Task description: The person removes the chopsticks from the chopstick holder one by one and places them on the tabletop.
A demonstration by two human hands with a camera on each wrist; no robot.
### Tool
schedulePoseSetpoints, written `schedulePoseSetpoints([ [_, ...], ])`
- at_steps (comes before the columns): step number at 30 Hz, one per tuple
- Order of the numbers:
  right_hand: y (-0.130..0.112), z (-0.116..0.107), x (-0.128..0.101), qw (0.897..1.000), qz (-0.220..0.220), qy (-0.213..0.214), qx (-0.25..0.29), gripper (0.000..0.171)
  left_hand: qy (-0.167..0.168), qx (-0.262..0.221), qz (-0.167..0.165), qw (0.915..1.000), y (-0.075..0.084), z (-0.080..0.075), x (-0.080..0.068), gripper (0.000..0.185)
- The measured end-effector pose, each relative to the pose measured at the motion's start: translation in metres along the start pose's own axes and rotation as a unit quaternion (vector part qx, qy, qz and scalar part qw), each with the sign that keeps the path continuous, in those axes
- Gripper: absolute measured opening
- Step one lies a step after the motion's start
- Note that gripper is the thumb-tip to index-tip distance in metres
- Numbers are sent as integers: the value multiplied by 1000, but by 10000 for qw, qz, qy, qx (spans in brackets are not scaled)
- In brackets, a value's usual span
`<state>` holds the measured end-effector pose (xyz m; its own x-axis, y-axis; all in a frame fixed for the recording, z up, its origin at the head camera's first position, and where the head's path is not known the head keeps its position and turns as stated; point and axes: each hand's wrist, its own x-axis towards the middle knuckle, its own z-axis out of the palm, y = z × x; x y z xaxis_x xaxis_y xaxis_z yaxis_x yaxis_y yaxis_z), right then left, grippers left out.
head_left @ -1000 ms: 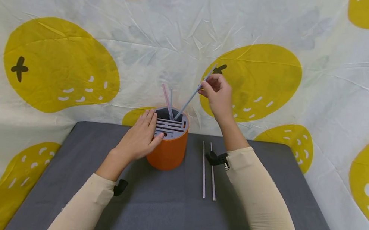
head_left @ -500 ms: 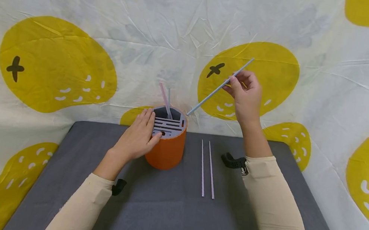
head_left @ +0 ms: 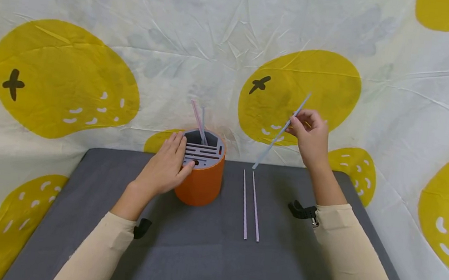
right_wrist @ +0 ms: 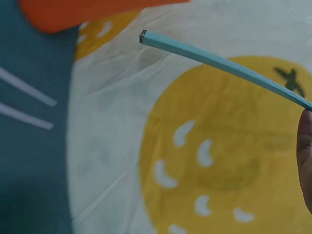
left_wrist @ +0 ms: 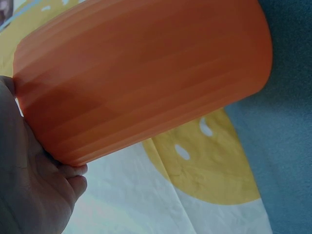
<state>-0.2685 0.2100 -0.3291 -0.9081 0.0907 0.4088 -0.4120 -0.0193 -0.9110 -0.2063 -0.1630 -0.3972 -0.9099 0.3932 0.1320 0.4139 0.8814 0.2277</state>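
Right hand has carried the pale blue stick out of the orange holder and down toward the two on the counter.

A second ago the blue stick (head_left: 281,132) stood with its lower end in the slotted grey top of the orange holder (head_left: 200,184); now it hangs clear of it, pinched between the thumb and fingers of the right hand (head_left: 310,135), slanting with its lower tip just above the far ends of the two lilac sticks (head_left: 251,205) lying side by side on the grey counter (head_left: 203,265). So one more stick looks to be out, and two sticks, one pink (head_left: 197,120), remain standing in the holder. The left hand (head_left: 165,166) has not moved: palm and fingers rest against the holder's rim and side, bracing it.
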Motion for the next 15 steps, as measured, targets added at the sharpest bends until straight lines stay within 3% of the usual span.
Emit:
schedulePoseSetpoints([
  [8,46,-26,-6,9936,564,-345,-912,24,61,72,65,9999,-1,2,0,80],
  [15,79,-38,-19,9752,969,-908,-1769,34,84,34,72,9999,-1,2,0,80],
])
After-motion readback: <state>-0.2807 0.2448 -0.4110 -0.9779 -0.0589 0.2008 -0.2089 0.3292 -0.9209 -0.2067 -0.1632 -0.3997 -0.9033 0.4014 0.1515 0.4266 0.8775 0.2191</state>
